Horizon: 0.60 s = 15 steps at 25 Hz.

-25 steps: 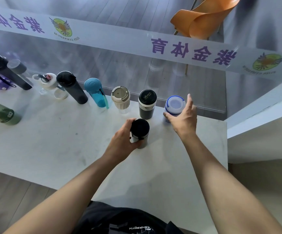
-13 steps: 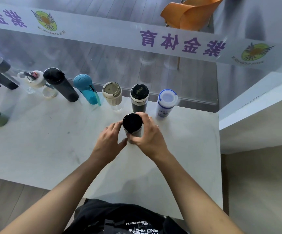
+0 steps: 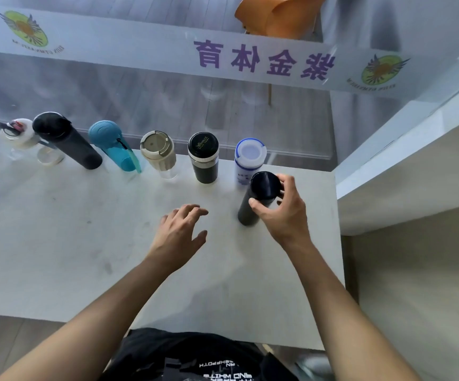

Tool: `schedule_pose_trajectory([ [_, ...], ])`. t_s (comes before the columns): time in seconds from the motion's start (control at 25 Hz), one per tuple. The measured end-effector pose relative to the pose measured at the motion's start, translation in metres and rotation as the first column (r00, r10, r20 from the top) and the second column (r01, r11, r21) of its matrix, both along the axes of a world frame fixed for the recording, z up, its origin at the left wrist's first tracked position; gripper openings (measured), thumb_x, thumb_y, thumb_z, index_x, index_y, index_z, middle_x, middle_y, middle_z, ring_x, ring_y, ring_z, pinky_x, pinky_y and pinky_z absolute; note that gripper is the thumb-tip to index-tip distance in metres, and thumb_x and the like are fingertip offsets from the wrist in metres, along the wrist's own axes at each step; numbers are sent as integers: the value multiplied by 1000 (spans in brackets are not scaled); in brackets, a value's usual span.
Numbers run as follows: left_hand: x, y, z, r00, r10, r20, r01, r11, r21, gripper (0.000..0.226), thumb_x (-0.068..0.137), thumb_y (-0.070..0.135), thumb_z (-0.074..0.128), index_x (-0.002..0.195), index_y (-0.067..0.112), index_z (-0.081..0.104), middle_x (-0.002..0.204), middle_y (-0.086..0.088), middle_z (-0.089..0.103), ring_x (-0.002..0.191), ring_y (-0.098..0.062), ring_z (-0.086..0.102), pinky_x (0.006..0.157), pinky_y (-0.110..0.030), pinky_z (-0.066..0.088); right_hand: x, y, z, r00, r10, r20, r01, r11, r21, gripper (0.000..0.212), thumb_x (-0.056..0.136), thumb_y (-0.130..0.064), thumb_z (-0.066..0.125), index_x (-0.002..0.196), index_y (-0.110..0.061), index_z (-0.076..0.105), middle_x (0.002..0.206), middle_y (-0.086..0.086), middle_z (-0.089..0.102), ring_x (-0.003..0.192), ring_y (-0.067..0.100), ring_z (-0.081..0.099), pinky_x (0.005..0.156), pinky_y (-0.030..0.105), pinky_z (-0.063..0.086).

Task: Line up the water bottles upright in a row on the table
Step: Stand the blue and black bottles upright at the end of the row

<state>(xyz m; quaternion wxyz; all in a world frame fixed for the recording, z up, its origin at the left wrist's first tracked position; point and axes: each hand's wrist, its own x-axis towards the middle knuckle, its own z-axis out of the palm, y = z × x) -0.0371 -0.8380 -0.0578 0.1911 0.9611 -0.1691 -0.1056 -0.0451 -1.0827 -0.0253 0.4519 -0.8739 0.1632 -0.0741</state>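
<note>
Black flask [image 3: 255,200], upright in the right hand [image 3: 283,213]'s closed grip, stands just before the white-capped bottle [image 3: 249,158]; left hand [image 3: 180,232] open.

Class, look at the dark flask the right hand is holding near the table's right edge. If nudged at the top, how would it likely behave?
The dark flask is tall and narrow, so a push near its cap would probably tip it. Its round body suggests it would then roll, perhaps toward the table edge. Its smooth side may be slippery, which may be why the right hand wraps it.
</note>
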Motion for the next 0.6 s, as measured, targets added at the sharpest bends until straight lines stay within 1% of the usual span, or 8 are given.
schedule_pose_trajectory([
  [0.12,3,-5,-1,1000,-6,-13,6,1000,4,40,89,35,65,128,29,56,140,3,52,120,-27,52,98,-41,39,15,-27,1,997,-67,35,68,997,-37,61,73,-34,84,122,-28,47,110,-18,57,100,12,59,90,37,52],
  [0.24,3,-6,-1,1000,-5,-24,5,1000,15,36,90,35,65,125,29,58,137,3,53,119,-27,52,98,-41,39,33,-48,-1,993,-107,53,110,992,-55,62,74,-33,84,123,-25,48,110,-14,58,99,14,59,91,38,52],
  [0.36,4,-4,-3,999,8,-46,-7,1000,16,33,90,34,65,122,29,60,136,3,54,119,-28,52,99,-41,38,49,-60,-3,990,-127,67,131,989,-63,63,74,-34,83,125,-21,48,115,-9,62,100,17,60,91,37,51],
  [0.44,5,-3,-3,998,13,-59,-12,1000,20,32,90,33,65,121,28,61,136,2,54,119,-29,52,99,-42,38,57,-67,-3,987,-142,76,147,987,-67,63,76,-33,82,126,-19,48,117,-6,64,98,16,59,89,31,49],
  [0.52,6,-1,-3,998,19,-62,-18,999,29,32,90,32,65,121,27,62,136,1,54,119,-30,52,99,-42,38,62,-71,-2,985,-152,77,158,985,-68,62,77,-31,82,127,-17,48,117,-4,63,96,14,56,85,23,43],
  [0.6,8,-2,-3,998,21,-59,-19,999,37,32,90,33,65,121,27,61,137,1,54,119,-30,51,99,-42,38,67,-75,-1,984,-162,75,167,983,-71,61,78,-30,82,127,-16,48,118,-3,63,95,14,55,83,19,39],
])
